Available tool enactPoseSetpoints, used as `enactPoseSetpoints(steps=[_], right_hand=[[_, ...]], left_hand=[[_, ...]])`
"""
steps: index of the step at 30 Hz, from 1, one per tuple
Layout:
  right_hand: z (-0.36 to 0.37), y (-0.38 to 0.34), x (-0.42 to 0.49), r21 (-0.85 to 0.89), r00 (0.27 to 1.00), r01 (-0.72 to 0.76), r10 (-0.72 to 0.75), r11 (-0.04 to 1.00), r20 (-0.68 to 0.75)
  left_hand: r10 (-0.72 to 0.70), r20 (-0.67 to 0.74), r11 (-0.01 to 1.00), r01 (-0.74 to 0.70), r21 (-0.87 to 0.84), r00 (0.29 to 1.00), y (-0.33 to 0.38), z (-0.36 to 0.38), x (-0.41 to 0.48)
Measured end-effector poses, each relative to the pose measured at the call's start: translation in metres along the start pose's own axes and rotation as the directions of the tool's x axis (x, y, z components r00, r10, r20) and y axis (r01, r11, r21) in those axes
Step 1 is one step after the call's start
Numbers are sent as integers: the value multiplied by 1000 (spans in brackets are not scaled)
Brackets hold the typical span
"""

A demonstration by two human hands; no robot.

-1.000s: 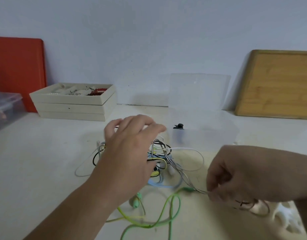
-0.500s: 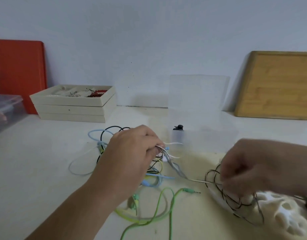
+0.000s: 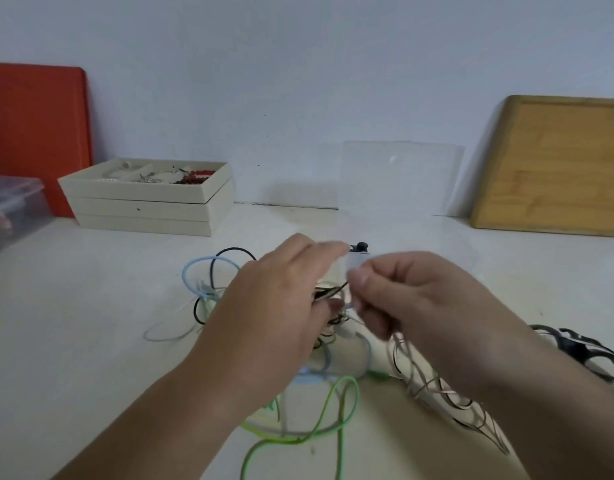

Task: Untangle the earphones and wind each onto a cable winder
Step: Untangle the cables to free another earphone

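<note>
The tangled heap of thin coloured earphone cables (image 3: 264,327) lies on the white worktop (image 3: 91,341); both hands, left (image 3: 274,317) and right (image 3: 412,299), pinch strands above it. Better to tease 1 cable free slowly, without tightening knots

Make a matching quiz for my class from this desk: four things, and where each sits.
Things:
1. red board
2. wooden board
3. green cable
4. stacked trays

Places:
A. leaning on the wall, far right
B. near edge of the table, in front of the hands
C. leaning on the wall, far left
D. at the back, just right of the red board

Pairs: 1-C, 2-A, 3-B, 4-D
</note>
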State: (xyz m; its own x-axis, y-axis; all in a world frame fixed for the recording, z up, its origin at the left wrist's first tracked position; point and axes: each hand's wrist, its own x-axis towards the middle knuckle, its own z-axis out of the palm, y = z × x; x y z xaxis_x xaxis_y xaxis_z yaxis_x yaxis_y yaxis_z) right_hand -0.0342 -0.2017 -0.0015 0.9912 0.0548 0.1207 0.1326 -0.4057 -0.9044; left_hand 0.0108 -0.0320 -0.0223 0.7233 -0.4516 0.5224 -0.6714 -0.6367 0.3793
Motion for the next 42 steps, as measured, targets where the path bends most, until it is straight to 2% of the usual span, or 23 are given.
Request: enactPoseSetpoints(steps=[4, 6, 11, 15, 21, 30, 34, 37, 42], right_hand=[[1, -1, 5, 273, 987, 94, -54, 957, -151], [4, -2, 7, 385, 983, 101, -31, 917, -183], [2, -4, 8, 485, 939, 172, 7, 857, -345], [0, -4, 6, 467, 921, 198, -1, 862, -390], [-3, -8, 3, 443, 930, 217, -46, 870, -364], [-5, -7, 3, 490, 939, 253, -90, 834, -332], [-7, -7, 4, 469, 930, 271, -103, 840, -352], [-7, -7, 3, 471, 927, 281, -110, 836, -358], [-6, -8, 4, 507, 939, 264, -99, 820, -329]], left_hand=[[-133, -46, 986, 128, -105, 990, 0, -4, -1], [-137, -78, 984, 127, -120, 987, 3, -7, -1], [-82, -149, 988, 61, -143, 985, 3, -16, 2], [-17, -218, 1000, 14, -19, 976, 3, -16, 1], [-90, -309, 995, 102, 22, 947, -8, -10, 4], [-164, -119, 973, 141, -183, 979, -4, -3, 2], [-229, -93, 918, 183, -351, 969, -1, -7, 3], [-226, -135, 921, 167, -352, 965, 1, -9, 3], [-210, -92, 936, 173, -307, 974, 4, -12, 0]])
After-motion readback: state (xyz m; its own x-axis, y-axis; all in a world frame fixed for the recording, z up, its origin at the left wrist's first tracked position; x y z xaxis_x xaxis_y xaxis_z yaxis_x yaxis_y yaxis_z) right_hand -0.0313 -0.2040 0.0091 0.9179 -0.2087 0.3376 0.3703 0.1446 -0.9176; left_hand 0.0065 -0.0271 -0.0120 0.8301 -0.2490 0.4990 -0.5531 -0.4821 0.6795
